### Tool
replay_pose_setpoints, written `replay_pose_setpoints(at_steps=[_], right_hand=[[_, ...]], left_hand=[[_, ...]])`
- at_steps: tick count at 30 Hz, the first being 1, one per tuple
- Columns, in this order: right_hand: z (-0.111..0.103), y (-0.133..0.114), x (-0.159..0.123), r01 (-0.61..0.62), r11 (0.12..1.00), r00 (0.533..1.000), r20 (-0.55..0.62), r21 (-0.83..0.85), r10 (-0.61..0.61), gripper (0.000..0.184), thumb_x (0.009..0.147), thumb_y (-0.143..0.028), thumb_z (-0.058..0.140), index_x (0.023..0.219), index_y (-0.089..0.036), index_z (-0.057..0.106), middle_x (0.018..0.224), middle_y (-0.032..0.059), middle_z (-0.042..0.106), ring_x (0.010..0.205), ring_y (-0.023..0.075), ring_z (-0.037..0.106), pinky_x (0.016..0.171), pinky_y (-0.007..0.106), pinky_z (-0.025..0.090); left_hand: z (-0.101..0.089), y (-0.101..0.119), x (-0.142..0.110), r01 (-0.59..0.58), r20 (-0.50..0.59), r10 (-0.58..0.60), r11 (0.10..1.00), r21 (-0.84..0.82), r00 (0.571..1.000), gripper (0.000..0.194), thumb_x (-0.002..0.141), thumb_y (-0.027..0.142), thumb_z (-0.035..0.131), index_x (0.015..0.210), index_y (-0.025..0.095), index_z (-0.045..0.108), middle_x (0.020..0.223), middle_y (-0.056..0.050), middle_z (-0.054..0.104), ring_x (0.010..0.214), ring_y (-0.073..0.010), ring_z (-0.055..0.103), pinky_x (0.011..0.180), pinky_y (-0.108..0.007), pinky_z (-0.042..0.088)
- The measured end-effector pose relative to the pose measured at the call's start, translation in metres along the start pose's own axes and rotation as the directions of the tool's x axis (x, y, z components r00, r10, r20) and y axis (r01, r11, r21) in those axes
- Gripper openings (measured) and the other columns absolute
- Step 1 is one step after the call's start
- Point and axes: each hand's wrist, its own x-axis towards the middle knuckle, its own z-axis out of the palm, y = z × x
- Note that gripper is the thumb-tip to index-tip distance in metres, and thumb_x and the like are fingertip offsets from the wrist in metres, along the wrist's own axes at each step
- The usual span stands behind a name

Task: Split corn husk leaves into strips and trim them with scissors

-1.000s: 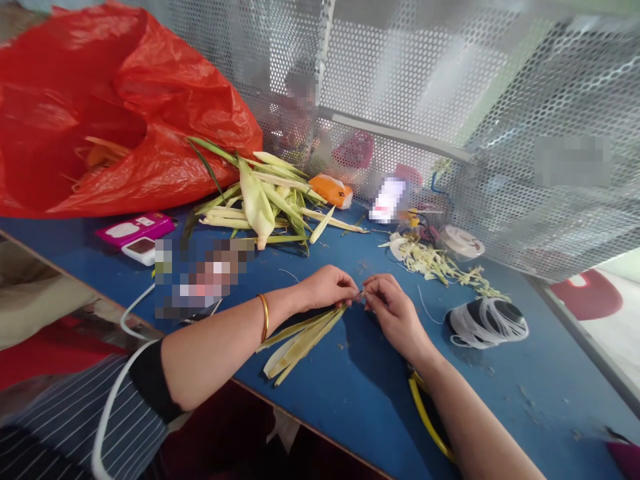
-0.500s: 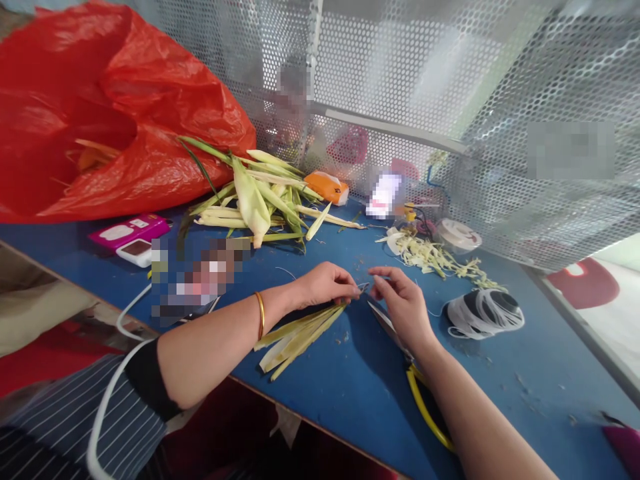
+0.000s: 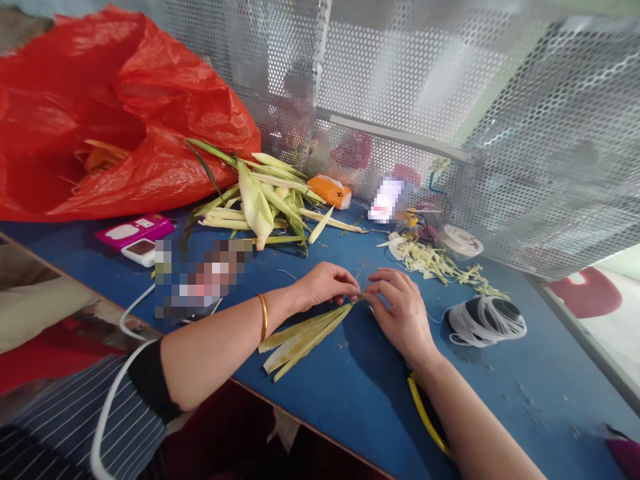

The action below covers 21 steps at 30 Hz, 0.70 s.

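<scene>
My left hand (image 3: 327,285) pinches the narrow gathered end of a bundle of corn husk strips (image 3: 305,340), whose loose ends fan out on the blue table toward me. Close against it, my right hand (image 3: 399,303) has thumb and forefinger pressed together at the same tip, on a fine thread that barely shows. Another stretch of thread appears behind the right hand, near a spool of white thread (image 3: 487,321). Under my right wrist lie scissors with a yellow handle (image 3: 425,417); their blades are mostly hidden by my hand.
A pile of corn husks (image 3: 257,203) lies by a red plastic bag (image 3: 190,93). Along the back stand an orange packet (image 3: 330,191), a lit phone (image 3: 386,200), husk scraps (image 3: 430,257) and a tape roll (image 3: 460,241). Perforated metal panels (image 3: 400,80) border the table (image 3: 350,413).
My right hand has moved left and its fingertips now meet my left hand at the bundle's tip. It now covers the scissor blades. The view has shifted slightly.
</scene>
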Motion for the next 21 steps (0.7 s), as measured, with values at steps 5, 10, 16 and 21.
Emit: replay_pose_setpoints(at_steps=[5,10,16,21], right_hand=[[-0.008,-0.012,0.003,0.119,0.984,0.988,0.112,-0.134,-0.104,0.012,0.095,-0.022,0.054,0.086,-0.021,0.061,0.092,0.0044,0.070,0.086,0.0201,0.062,0.080,0.036,0.038],[-0.011,-0.013,0.004,0.230,0.941,0.969,0.148,-0.248,-0.198,0.019,0.098,-0.023,0.048,0.085,-0.019,0.061,0.077,0.0041,0.067,0.073,0.0188,0.059,0.076,0.034,0.034],[-0.008,-0.012,0.000,0.019,1.000,0.971,0.236,0.025,-0.025,0.020,0.095,-0.028,0.053,0.079,-0.022,0.061,0.067,0.0001,0.066,0.063,0.0158,0.058,0.069,0.030,0.037],[0.000,-0.011,-0.001,-0.393,0.859,0.918,0.191,0.329,0.347,0.015,0.093,-0.030,0.048,0.097,-0.024,0.060,0.092,0.0039,0.071,0.068,0.0162,0.064,0.066,0.029,0.047]], left_hand=[[-0.001,0.001,0.000,-0.006,-0.028,0.005,1.000,-0.018,1.000,0.018,0.063,0.029,0.075,0.073,0.014,0.070,0.060,0.001,0.064,0.049,-0.0063,0.047,0.047,-0.021,0.031],[-0.005,-0.001,0.001,-0.012,-0.009,0.012,1.000,-0.004,1.000,0.022,0.063,0.032,0.076,0.075,0.015,0.069,0.057,0.003,0.060,0.051,-0.0075,0.049,0.048,-0.021,0.033],[-0.005,-0.004,0.001,-0.029,-0.009,0.029,0.999,0.025,1.000,0.020,0.062,0.030,0.076,0.074,0.015,0.068,0.058,0.003,0.061,0.052,-0.0078,0.050,0.048,-0.021,0.033],[-0.003,-0.005,0.003,-0.096,-0.016,0.096,0.995,0.040,0.995,0.013,0.062,0.023,0.074,0.070,0.015,0.067,0.063,0.001,0.065,0.057,-0.0091,0.054,0.053,-0.022,0.040]])
